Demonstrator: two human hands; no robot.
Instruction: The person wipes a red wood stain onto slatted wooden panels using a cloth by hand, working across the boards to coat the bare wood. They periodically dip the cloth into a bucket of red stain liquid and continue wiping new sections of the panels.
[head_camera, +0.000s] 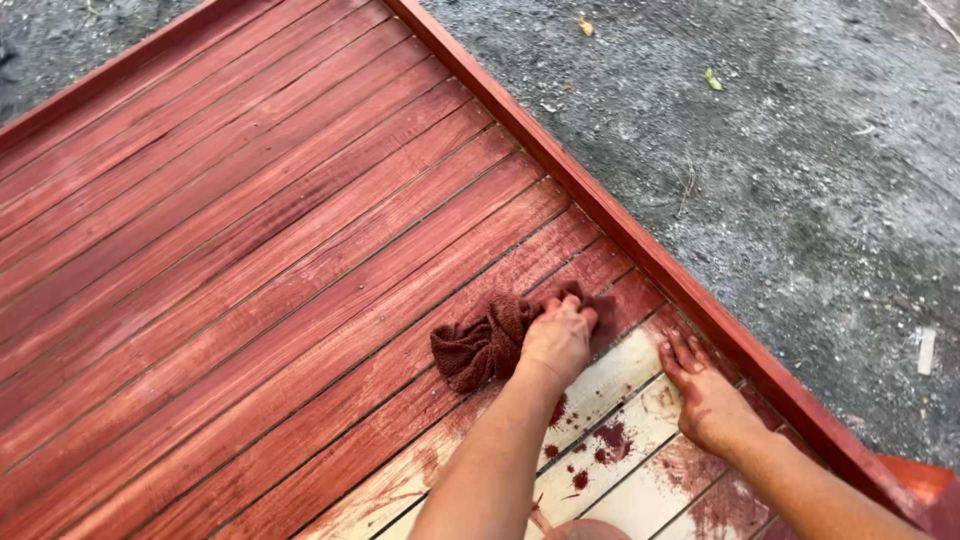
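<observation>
A crumpled, stain-soaked rag (490, 340), dark reddish brown, lies on the slatted wooden panel (250, 250), at the line where the red-stained boards meet the pale, unstained ones. The left hand (558, 335) presses down on the rag's right part, fingers (575, 305) curled closed over the cloth and gripping it. The right hand (705, 395) lies just to the right, flat on a pale board (640, 420) close to the panel's raised edge rail (640, 240), fingers spread open and holding nothing; they are smeared red. Dark red drips and blotches (612, 440) mark the bare boards between the two forearms. Beyond the rail is grey gravelly ground (800, 150) with a few scattered leaves (712, 78).
</observation>
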